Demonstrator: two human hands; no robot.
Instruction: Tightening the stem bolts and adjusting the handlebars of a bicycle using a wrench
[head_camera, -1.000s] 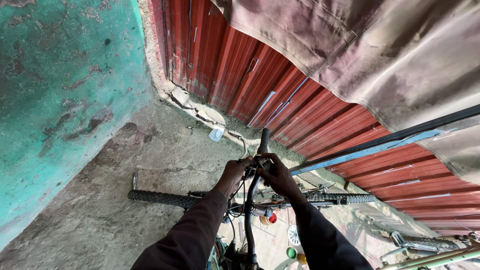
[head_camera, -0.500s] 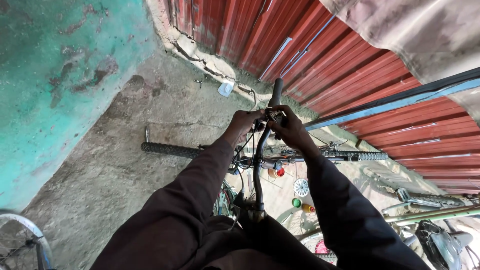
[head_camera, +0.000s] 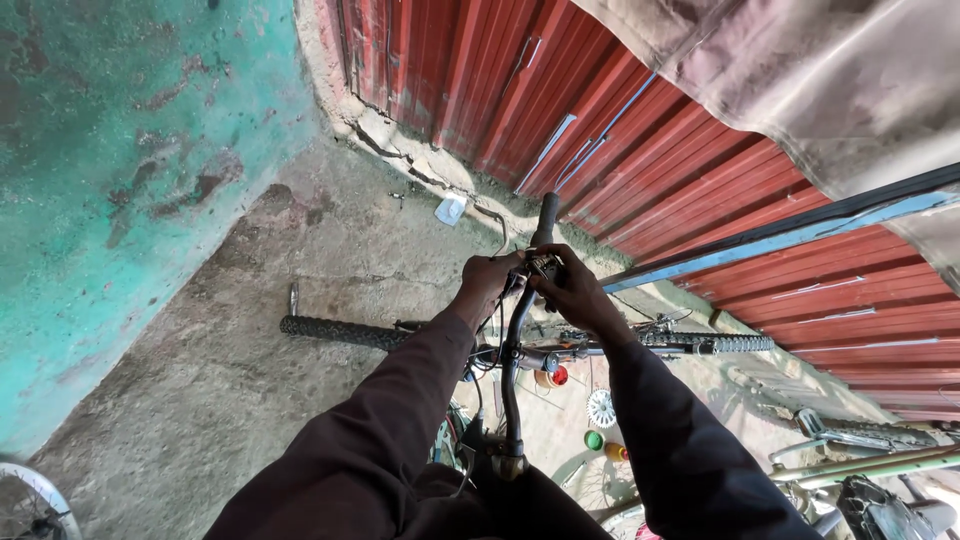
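A black bicycle handlebar runs up the middle of the head view and ends in a dark grip. Both my hands meet just below that grip. My left hand pinches a small metal fitting clamped on the bar, where thin cables run. My right hand wraps the bar from the right, its fingers over the same fitting. Dark long sleeves cover both arms. Under my arms a knobbly black tyre lies across the view.
A red corrugated metal wall stands ahead and a turquoise wall on the left, with rough concrete floor between. A wheel rim shows at the bottom left, bicycle parts at the bottom right, small tins below.
The view has swung and moved closer to the handlebar. Both hands have stayed together on the same spot below the grip.
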